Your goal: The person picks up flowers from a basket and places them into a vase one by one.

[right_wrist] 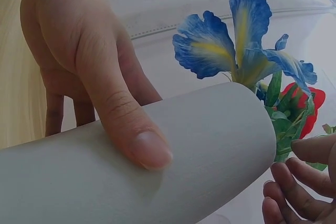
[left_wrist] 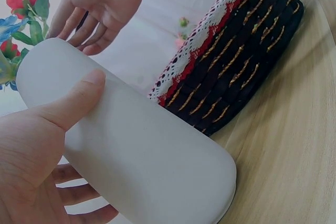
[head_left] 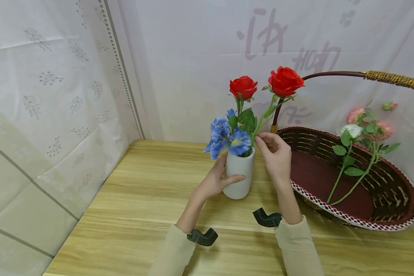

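A white vase [head_left: 239,168] stands upright on the wooden table, with my left hand [head_left: 211,183] holding its side, thumb across the front. In the right wrist view the left thumb [right_wrist: 149,148] presses on the vase wall. Out of the vase's mouth rise a blue iris [head_left: 239,142] and a red rose [head_left: 243,88]. My right hand [head_left: 277,155], at the right of the rim, pinches the green stem of a second red rose [head_left: 285,81], which leans to the right. The lower ends of the stems are hidden inside the vase.
To the right sits a dark woven basket [head_left: 352,219] with lace trim and a tall arched handle [head_left: 393,78]. A white rose [head_left: 351,131] and pink flowers [head_left: 383,130] lean in it. Patterned cloth [head_left: 179,69] hangs behind the table [head_left: 134,214] and on the left.
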Tool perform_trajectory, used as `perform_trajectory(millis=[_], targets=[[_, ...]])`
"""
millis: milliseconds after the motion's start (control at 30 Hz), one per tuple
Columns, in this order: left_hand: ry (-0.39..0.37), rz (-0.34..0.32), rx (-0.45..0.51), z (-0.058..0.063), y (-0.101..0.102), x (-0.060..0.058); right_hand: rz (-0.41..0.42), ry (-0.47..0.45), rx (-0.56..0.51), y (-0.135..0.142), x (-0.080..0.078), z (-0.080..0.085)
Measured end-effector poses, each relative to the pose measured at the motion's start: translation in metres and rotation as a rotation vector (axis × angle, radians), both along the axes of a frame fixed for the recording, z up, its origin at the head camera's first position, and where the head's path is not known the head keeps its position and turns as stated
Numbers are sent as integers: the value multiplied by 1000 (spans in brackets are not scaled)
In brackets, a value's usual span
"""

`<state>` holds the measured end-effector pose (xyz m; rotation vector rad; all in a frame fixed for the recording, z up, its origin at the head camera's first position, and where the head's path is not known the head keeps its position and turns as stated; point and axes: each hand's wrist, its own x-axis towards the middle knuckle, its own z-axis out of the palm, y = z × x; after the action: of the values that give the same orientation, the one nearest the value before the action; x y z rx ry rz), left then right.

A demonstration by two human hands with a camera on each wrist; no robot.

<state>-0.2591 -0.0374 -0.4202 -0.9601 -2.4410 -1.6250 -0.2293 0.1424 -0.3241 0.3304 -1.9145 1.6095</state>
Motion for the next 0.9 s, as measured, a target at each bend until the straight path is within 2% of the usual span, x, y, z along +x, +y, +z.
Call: perform_trajectory(millis=[400,900], targets=[[5,-6,1,1,-1,0,45,15,9,6,9,4],[-32,24,-26,0,-2,2,-40,-16,116,21,19,1]])
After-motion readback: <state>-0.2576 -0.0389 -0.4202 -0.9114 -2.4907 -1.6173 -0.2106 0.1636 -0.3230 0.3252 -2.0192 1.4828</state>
